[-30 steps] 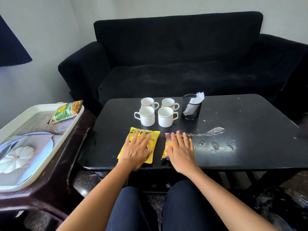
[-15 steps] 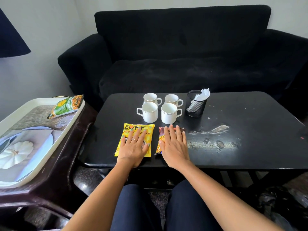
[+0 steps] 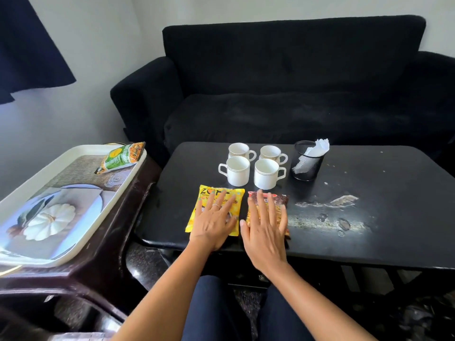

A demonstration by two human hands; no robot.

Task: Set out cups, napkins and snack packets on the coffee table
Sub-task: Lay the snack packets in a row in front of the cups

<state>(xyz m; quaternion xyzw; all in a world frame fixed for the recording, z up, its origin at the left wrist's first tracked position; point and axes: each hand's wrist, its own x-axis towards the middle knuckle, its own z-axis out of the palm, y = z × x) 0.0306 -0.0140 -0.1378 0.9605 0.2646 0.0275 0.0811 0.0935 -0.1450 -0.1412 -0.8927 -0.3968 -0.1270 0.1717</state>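
- Black sofa (image 3: 283,94) fills the far side of the room, with a pale wall behind it and a dark curtain (image 3: 27,45) hanging at the far left.
- Just near of the sofa stands a black table (image 3: 369,205), its top scuffed and peeling on the right half.
- Four white cups (image 3: 253,166) stand upright in a tight two-by-two cluster at the far middle of the table; three handles point right, and the near-left cup's handle points left.
- Just right of the cups is a black mesh holder (image 3: 307,163) with white napkins (image 3: 317,147) sticking out of its top.
- A yellow snack packet (image 3: 204,200) lies flat near the table's near edge, directly near of the cups.
- The left hand (image 3: 214,220) lies flat on the yellow packet, its grip open with fingers straight and spread (a ring shows on one finger).
- Just beside it to the right lies a red-and-orange snack packet (image 3: 280,200), the two packets close but apart.
- The right hand (image 3: 266,230) lies flat on that packet, grip open too, fingers straight and pointing far.
- To the left of the table, a white tray (image 3: 73,156) with a printed pumpkin picture sits on a dark brown side stand (image 3: 110,254).
- A green snack packet (image 3: 120,157) lies at the tray's far right corner, one end propped on the rim.
- The person's dark trouser legs show at the near edge, between the forearms.
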